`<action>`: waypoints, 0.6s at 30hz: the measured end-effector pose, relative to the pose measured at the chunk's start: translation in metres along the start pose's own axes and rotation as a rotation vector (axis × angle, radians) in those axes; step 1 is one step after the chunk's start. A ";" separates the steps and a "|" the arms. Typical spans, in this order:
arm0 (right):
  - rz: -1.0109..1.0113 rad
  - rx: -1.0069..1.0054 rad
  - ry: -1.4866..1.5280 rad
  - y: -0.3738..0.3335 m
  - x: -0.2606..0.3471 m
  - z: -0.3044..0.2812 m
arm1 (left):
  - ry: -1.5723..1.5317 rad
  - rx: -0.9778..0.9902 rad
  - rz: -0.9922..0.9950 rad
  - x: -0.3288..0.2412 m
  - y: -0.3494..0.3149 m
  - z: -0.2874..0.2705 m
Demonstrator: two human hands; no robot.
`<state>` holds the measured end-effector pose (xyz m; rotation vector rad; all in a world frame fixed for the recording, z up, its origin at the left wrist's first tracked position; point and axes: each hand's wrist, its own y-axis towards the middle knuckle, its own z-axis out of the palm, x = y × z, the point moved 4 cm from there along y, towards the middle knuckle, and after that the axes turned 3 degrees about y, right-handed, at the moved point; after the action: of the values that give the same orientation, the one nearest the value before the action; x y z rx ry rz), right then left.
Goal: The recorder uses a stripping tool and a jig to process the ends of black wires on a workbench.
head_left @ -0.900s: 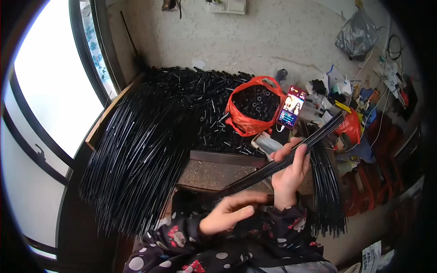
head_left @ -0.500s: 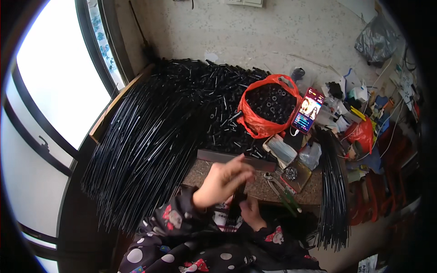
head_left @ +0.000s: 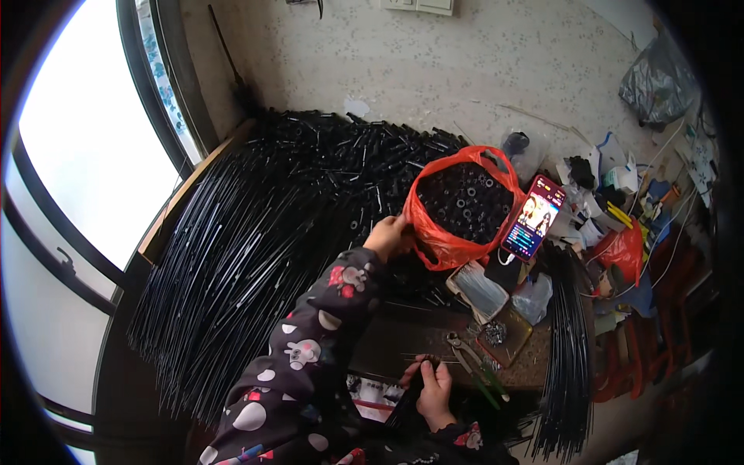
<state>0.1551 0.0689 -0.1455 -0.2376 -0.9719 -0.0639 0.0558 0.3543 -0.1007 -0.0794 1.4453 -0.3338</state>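
Observation:
My left hand (head_left: 387, 237) reaches in among the small black tubular pieces (head_left: 341, 147) heaped at the back, right beside a red plastic bag (head_left: 447, 253). Its fingers are curled and partly hidden, so what they grip does not show. The bag holds many black ring-ended pieces (head_left: 466, 203). Near my body, my right hand (head_left: 434, 391) is closed in a pinch. Thin wires (head_left: 415, 357) stick out at its fingertips. A dark flat board (head_left: 387, 337) lies between my two hands.
Long thin black rods (head_left: 232, 263) fan out at left, with another bundle (head_left: 566, 356) at right. A lit phone (head_left: 534, 218) leans by the bag. Near it lie pliers (head_left: 474, 363), a box of pale rods (head_left: 478, 291) and a tray (head_left: 518, 337) with small metal parts. Clutter fills the right side.
My left hand has moved from above my right hand, forward to the heap beside the red bag. A dark flat board now covers the bare speckled tabletop. My right hand stays low near my body.

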 end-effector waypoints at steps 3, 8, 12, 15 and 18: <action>-0.023 -0.040 -0.048 0.004 0.002 0.002 | -0.090 0.036 0.110 -0.009 0.020 -0.019; -0.076 -0.049 -0.125 -0.008 0.017 0.021 | 0.009 0.278 0.225 -0.076 -0.076 -0.040; -0.078 0.020 -0.175 -0.011 0.003 0.025 | 1.131 0.253 0.570 -0.037 -0.093 -0.056; -0.031 0.003 -0.137 -0.007 -0.010 0.016 | 1.495 0.065 0.468 0.000 -0.095 -0.043; 0.017 -0.027 -0.063 -0.014 -0.009 0.021 | 1.425 -0.122 0.623 0.015 -0.082 -0.036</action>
<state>0.1310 0.0593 -0.1395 -0.2744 -1.0315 -0.0542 0.0076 0.2775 -0.0991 0.6242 2.7693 0.3230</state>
